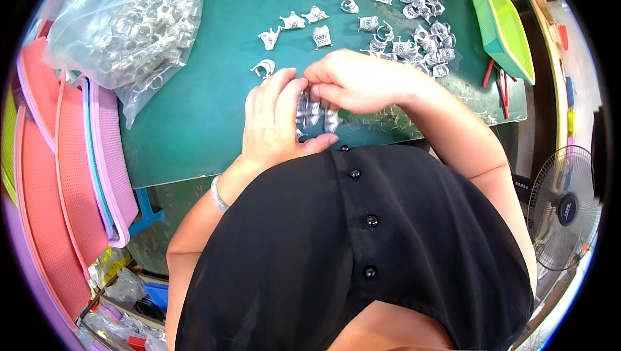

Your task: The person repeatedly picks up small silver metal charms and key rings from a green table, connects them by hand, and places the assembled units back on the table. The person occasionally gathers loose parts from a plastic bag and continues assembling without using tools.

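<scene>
Several small silver openwork crown-shaped pieces [314,113] are gathered in front of my body at the table's near edge, partly smeared by motion. My left hand [275,117] curves around their left side, fingers above and thumb below. From the right, my right hand [352,82] reaches in with bent fingers pinched at the top of the same group; its fingertips partly hide what they grip. Just beyond my left fingertips lies a single loose silver piece [263,68]. A few more stand farther off, one silver piece [321,37] among them.
On the green table [187,137], a clear bag [129,34] of silver pieces lies at left and a silver pile [414,47] at right. A green-yellow basket [501,27] stands by red-handled tools [504,92]. Stacked plastic baskets [77,170] are at left, a fan [566,208] at right.
</scene>
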The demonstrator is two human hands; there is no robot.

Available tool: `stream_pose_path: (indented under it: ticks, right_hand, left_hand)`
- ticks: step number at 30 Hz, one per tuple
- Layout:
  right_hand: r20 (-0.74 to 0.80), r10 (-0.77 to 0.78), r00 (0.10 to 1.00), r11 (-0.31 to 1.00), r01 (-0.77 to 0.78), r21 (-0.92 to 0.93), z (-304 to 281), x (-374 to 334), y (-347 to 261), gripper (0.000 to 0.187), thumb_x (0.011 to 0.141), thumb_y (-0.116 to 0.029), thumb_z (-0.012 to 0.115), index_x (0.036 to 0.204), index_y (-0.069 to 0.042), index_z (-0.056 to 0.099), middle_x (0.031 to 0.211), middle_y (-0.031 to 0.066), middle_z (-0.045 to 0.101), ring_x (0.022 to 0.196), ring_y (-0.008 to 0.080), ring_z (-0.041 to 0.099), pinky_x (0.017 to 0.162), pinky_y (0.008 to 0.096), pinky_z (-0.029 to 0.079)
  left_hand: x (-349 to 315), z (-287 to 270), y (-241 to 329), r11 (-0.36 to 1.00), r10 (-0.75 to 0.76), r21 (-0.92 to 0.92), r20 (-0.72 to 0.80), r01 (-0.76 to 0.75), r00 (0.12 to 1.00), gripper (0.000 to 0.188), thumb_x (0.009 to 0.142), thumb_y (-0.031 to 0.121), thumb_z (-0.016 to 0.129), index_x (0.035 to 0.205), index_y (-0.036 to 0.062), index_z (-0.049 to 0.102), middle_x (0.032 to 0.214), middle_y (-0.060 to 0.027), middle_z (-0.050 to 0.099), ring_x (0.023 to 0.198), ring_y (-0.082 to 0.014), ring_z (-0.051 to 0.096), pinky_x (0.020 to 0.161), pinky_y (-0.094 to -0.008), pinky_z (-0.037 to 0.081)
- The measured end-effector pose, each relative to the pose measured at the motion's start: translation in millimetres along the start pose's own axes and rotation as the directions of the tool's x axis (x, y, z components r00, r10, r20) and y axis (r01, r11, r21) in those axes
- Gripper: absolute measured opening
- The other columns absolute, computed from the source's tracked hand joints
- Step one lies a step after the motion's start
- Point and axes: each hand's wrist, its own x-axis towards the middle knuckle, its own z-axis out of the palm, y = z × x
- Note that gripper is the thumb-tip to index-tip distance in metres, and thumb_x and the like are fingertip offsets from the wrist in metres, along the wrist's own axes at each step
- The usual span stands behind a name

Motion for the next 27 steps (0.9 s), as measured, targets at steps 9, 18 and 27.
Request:
stream_pose_path:
  ticks: [9, 18, 27]
  right_hand:
    - [-0.468, -0.238, 0.851, 0.929, 0.06, -0.364, -2.1, 42.6, 9.3, 0.023, 0.08, -0.013, 0.061, 0.101, -0.003, 0.061, 0.089, 0.0135, 0.062, 0.079, 0.0319, 0.062, 0.07, 0.0386, 0.051]
    - [-0.379, -0.209, 0.901, 0.825, -0.045, -0.564, 20.2, 63.6, -12.4, 0.016, 0.079, -0.018, 0.063, 0.083, -0.003, 0.062, 0.089, 0.0115, 0.058, 0.083, 0.0318, 0.06, 0.072, 0.0411, 0.05]
    - [-0.327, -0.015, 0.945, 0.951, -0.088, -0.298, -0.8, 40.2, 9.2, 0.017, 0.081, -0.011, 0.058, 0.09, 0.0, 0.067, 0.08, 0.0183, 0.066, 0.076, 0.0348, 0.063, 0.07, 0.0397, 0.051]
  left_hand:
    - [4.9, 2.3, 2.1, 0.974, 0.176, 0.095, 0.256, -0.206, 0.951, 0.045, 0.068, 0.017, 0.07, 0.112, 0.0173, 0.061, 0.12, -0.0064, 0.053, 0.115, -0.0275, 0.048, 0.095, -0.0456, 0.036]
    - [3.0, 2.5, -3.6, 0.974, 0.223, 0.012, 0.168, -0.228, 0.96, 0.032, 0.064, 0.014, 0.069, 0.095, 0.0182, 0.065, 0.107, -0.0016, 0.056, 0.106, -0.0233, 0.05, 0.093, -0.0428, 0.037]
    - [0.8, 8.0, -5.7, 0.972, 0.218, 0.059, 0.157, -0.23, 0.963, 0.041, 0.063, 0.017, 0.071, 0.103, 0.0208, 0.061, 0.106, -0.0023, 0.056, 0.108, -0.0236, 0.05, 0.089, -0.0426, 0.039]
